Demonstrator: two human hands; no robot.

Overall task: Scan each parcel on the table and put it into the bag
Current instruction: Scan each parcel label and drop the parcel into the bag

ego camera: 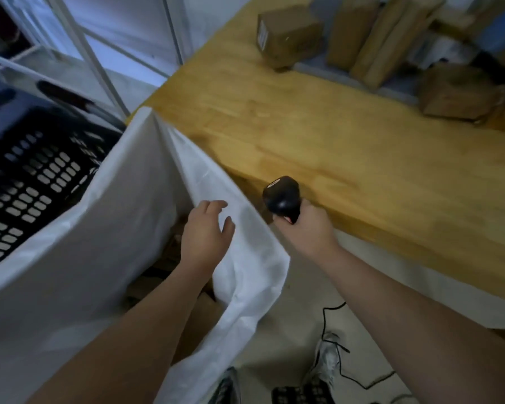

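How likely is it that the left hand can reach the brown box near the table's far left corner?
Probably yes. The left hand is open and empty over the bag, and bare table lies between it and the box.

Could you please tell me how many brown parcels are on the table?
4: left box, two leaning parcels, right box; more may hide in the blur behind.
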